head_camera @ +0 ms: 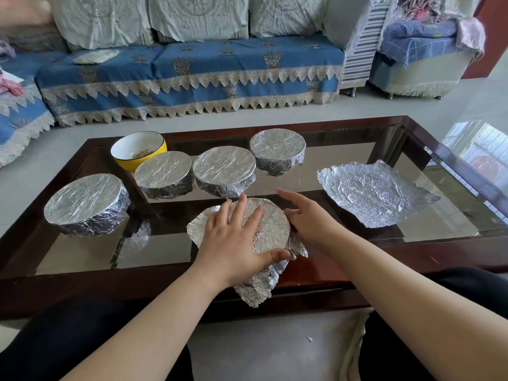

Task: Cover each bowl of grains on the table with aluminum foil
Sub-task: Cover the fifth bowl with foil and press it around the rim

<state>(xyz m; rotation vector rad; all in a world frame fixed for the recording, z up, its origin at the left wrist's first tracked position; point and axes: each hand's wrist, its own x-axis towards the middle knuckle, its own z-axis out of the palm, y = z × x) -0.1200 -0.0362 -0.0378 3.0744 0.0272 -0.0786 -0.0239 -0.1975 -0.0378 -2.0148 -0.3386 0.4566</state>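
A foil sheet [272, 229] lies over the bowl nearest me, near the table's front edge. Its corners hang loose at the left and toward me. My left hand [233, 240] presses flat on top of this foil, fingers spread, thumb at the near rim. My right hand [308, 215] touches the bowl's right side with fingers apart. Several other bowls stand wrapped in foil: one at the left [85, 202], two in the middle [163, 171] [224, 169] and one farther back [277, 149]. A yellow bowl [137, 148] with grains at the back left is uncovered.
A loose crumpled foil sheet [373, 191] lies flat on the glass table [343, 160] at the right. A blue-covered sofa [192, 72] stands behind the table. My dark-clothed knees sit under the table's front edge.
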